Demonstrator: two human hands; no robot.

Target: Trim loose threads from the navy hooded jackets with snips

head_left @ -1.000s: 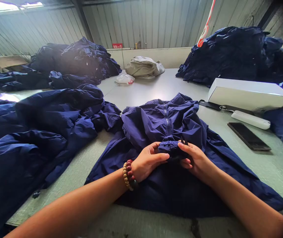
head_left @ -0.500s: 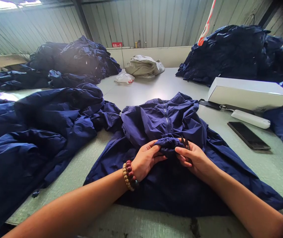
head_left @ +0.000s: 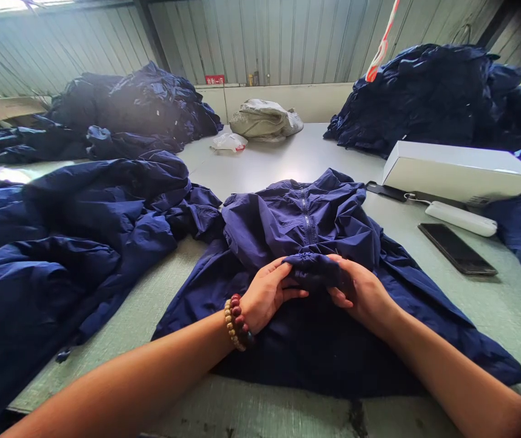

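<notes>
Near the centre of the frame, the left hand (head_left: 264, 296) and the right hand (head_left: 370, 296) pinch gathered cloth (head_left: 313, 269) from 2 sides, which keeps it raised over the navy garment (head_left: 264, 225).

Daylight from the upper-left window (head_left: 0, 6), clipped white. Haze washes over the far-left clothes pile (head_left: 127, 106); hot glare on the tabletop (head_left: 264, 161) at left, softer sheen mid-table. Gathered navy fabric (head_left: 317, 271) runs dark, detail crushed (scissor-thin edges unreadable there). Wide-angle stretch at the edges, right corners blacked out.
</notes>
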